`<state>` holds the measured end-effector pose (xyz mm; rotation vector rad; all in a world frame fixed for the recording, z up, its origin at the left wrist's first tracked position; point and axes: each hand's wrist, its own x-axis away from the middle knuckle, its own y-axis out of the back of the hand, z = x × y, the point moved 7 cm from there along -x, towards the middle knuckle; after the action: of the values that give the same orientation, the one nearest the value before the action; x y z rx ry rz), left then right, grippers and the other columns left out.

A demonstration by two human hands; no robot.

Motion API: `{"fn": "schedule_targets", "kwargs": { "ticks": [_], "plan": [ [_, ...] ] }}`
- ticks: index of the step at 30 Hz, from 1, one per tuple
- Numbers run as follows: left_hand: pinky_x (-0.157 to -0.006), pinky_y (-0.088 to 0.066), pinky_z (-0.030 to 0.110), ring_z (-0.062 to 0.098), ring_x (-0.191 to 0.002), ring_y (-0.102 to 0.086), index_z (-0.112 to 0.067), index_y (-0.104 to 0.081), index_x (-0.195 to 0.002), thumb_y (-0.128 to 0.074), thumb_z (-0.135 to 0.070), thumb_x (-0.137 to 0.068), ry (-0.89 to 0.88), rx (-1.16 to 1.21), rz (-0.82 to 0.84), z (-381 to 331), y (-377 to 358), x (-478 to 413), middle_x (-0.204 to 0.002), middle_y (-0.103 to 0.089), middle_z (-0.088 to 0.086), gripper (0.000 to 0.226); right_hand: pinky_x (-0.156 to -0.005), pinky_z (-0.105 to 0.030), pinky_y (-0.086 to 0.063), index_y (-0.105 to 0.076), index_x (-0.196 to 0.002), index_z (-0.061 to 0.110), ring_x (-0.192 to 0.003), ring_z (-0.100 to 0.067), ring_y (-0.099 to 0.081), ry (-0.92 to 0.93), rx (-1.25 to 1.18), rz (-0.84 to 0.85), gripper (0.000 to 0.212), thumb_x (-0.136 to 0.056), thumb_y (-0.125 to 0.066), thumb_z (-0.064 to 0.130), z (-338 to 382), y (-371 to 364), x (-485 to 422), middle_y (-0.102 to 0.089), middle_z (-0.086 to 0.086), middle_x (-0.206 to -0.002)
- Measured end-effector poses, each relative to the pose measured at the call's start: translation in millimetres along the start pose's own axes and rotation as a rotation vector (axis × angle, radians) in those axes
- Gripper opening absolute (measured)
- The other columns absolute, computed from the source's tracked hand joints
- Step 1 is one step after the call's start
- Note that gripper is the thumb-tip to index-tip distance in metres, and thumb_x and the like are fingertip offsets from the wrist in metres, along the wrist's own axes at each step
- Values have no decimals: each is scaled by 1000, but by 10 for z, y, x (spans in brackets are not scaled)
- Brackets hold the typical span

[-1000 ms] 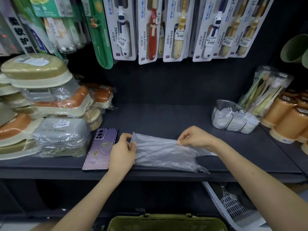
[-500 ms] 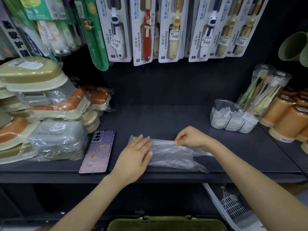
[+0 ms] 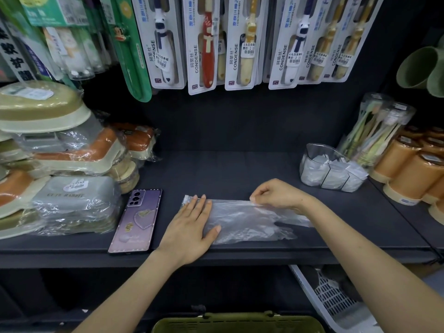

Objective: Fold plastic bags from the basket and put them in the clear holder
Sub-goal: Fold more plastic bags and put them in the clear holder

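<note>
**Q:** Surface and stock?
**A:** I am working on the dark shelf. The green basket sits below it at the bottom of the view, and only its rim shows.

**Q:** Where is the bag?
**A:** The plastic bag lies flat on the shelf near the front edge. A second ago it was a wider, looser sheet. It now lies as a narrower, long strip.

**Q:** And the holder?
**A:** The clear holder stands at the back right of the shelf, well apart from the bag. White folded bags fill its compartments. It has not moved. The phone lies just left of my left hand, also unmoved.

**Q:** Hands?
**A:** My left hand is palm down with the fingers straight, pressing the bag's left end. A second ago it pinched that edge, and half a second ago it was already flat. My right hand pinches the bag's far edge between thumb and forefinger, the same grip as before.
</note>
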<state>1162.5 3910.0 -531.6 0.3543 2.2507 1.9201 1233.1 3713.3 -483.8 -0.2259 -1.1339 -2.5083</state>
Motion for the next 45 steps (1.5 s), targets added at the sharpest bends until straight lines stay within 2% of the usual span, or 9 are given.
{"fn": "schedule_targets", "kwargs": {
  "ticks": [5,9,14,22,26,31,34,40,45],
  "plan": [
    [-117,14,28,14,-147,17,-27,9,-153,30,-88,-50,10,-15,17,5,-19,5,-161,14,-1,121,-106,-35,-37,-53,-136,22,-126,-21,-51,200,529,-324,47,-96,-48,45,363,-61,270,-57,0,-136],
    [-118,12,30,15,-147,16,-38,8,-151,29,-91,-47,5,-9,39,-2,-30,0,-161,14,1,118,-119,-45,3,-19,-153,22,-148,-23,-12,252,769,-145,59,-101,-18,49,447,-781,380,-19,-5,-160],
    [-119,12,31,15,-147,18,-40,4,-152,26,-92,-47,9,-5,49,6,-35,4,-161,15,-1,119,-115,-50,14,-6,-153,34,-149,-19,1,108,760,-192,119,-53,45,71,-206,-733,442,-3,3,-162],
    [-118,11,30,15,-147,17,-41,6,-151,26,-92,-48,-2,-20,55,-5,-25,14,-161,15,-1,116,-117,-47,12,-9,-154,31,-149,-18,-1,-113,658,-330,119,-55,42,74,-783,-18,825,-8,3,-162],
    [-116,13,29,15,-147,18,-40,5,-151,25,-93,-47,2,-7,59,-10,-5,23,-161,15,1,118,-109,-53,-13,-53,-137,18,-131,-32,-48,130,698,-422,80,-97,8,53,-62,-506,631,-54,-12,-139],
    [-116,12,28,16,-146,20,-42,2,-151,21,-94,-48,22,18,62,9,-18,17,-160,18,7,117,-116,-48,15,-8,-154,27,-149,-18,6,130,661,-175,100,-67,29,60,-18,-896,476,-1,1,-162],
    [-118,10,30,16,-147,19,-44,2,-151,20,-94,-50,21,15,62,21,-36,7,-161,15,6,114,-117,-46,14,-14,-154,27,-149,-17,-2,118,660,-302,101,-71,31,65,-320,-608,613,-7,3,-162],
    [-117,12,30,17,-145,23,-39,5,-152,20,-96,-46,11,39,68,20,-28,10,-159,21,7,121,-114,-42,-29,-73,-102,12,-107,-17,-61,685,620,-584,36,-94,-50,38,-98,-541,1028,-70,-1,-109],
    [-119,8,31,13,-143,25,-38,16,-148,13,-100,-44,21,119,63,49,-16,-9,-159,20,6,121,-89,-36,-54,-76,-83,14,-84,-13,-68,713,519,-592,26,-90,-54,24,-150,-575,1025,-74,4,-91]
  ]
}}
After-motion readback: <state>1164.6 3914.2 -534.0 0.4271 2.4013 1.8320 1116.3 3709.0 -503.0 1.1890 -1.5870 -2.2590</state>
